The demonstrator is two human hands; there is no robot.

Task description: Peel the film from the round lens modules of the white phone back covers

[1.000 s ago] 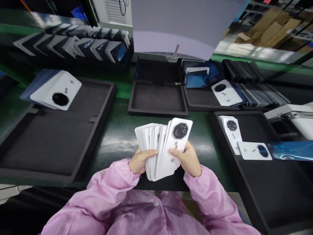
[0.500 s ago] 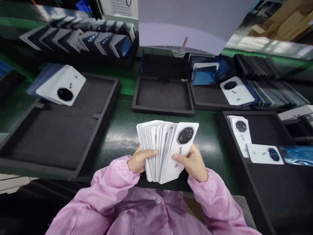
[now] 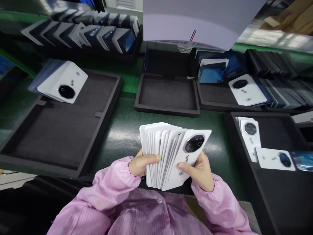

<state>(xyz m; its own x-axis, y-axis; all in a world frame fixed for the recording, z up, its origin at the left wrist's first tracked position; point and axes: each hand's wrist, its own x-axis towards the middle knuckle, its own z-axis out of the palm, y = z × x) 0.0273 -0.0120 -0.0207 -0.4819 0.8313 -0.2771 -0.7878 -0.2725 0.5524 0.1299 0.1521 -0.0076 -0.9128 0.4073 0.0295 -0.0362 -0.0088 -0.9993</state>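
Between my hands is a fanned stack of white phone back panels (image 3: 160, 140), thin, with rounded corners. The front panel (image 3: 188, 158) carries a black octagonal camera patch near its top and leans to the right. My left hand (image 3: 144, 163) grips the stack's left side, thumb lying across the panel edges. At the right, my right hand (image 3: 199, 169) is closed around the front panels with its thumb pressed on the face of the foremost one. Most of the fingers of both hands are hidden behind the stack.
A black tray (image 3: 102, 125) at the left bears a leaning stack of white panels (image 3: 69, 76). A smaller black tray (image 3: 168, 112) sits ahead. The right tray (image 3: 246, 182) holds loose white panels (image 3: 275, 158) and a blue shiny piece (image 3: 304, 160). Racks of upright panels (image 3: 105, 37) stand behind.
My hands and the stack have shifted slightly right and down in view. The fan is a little wider, and its front panel tilts further right. The camera view has shifted slightly.
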